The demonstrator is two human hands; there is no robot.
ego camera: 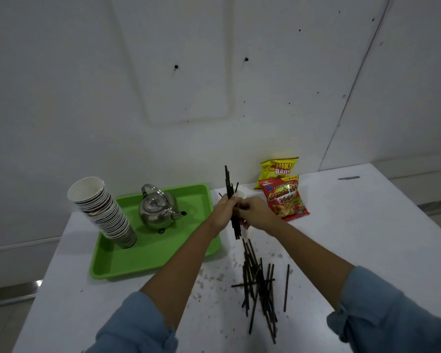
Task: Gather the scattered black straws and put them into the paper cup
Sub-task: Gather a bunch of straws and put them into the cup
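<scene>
Both hands meet above the white table [367, 225], at about 12 o'clock from the loose pile. Left hand [224, 212] is closed in a fist around a bundle [231, 189] of black straws, held nearly upright, tops sticking up past the fist, bottoms hanging below it. Right hand [256, 212] is just beside the left, touching the same bundle, fingers curled on it from the right side; how tight the pinch is, cannot tell.

Paper cup [240, 193] sits right behind the hands, at 12 o'clock from them, only a bit of white rim showing; mostly hidden. Cannot tell if any straws are inside it.

Loose straws [259, 284] lie in a crossed heap on the table at 6 o'clock from the hands, between the two forearms, one single straw apart at the heap's 3 o'clock side. Dark specks on the table around the heap.

Green tray [148, 261] at 9 o'clock from the hands, holding a metal kettle [158, 210] and a leaning cup stack [105, 212] at its left. Left forearm crosses the tray's right edge.

Two snack bags at 1 o'clock from the hands: red bag [287, 200] in front, yellow bag [279, 169] behind it against the wall. Blue sleeves [392, 314] rolled at both elbows.
</scene>
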